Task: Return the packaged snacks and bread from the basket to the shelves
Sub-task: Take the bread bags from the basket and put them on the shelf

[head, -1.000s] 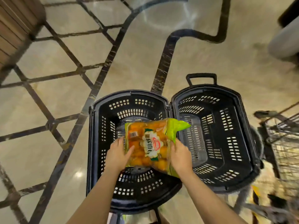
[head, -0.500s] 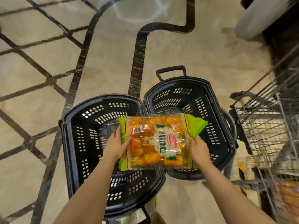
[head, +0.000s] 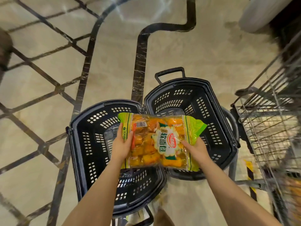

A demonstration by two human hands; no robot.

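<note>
A clear bag of small orange bread pieces [head: 158, 141] with green ends and a red-and-white label hangs level above two black plastic baskets. My left hand [head: 122, 143] grips its left end, and my right hand [head: 194, 148] grips its right end. Under it, the left basket [head: 86, 141] and the right basket [head: 215, 121] sit side by side; the parts of both that I can see hold nothing. The right basket has a handle [head: 170, 72] at its far rim.
A wire trolley or rack [head: 273, 121] stands close on the right, with blurred orange goods [head: 293, 191] low at the right edge. Beige floor with dark inlaid lines [head: 140, 51] spreads ahead and left. A pale rounded object [head: 259, 12] sits at the top right.
The bag has turned from tilted to level and spread wider between both hands. My view has swung right, so the wire rack now fills the right side.
</note>
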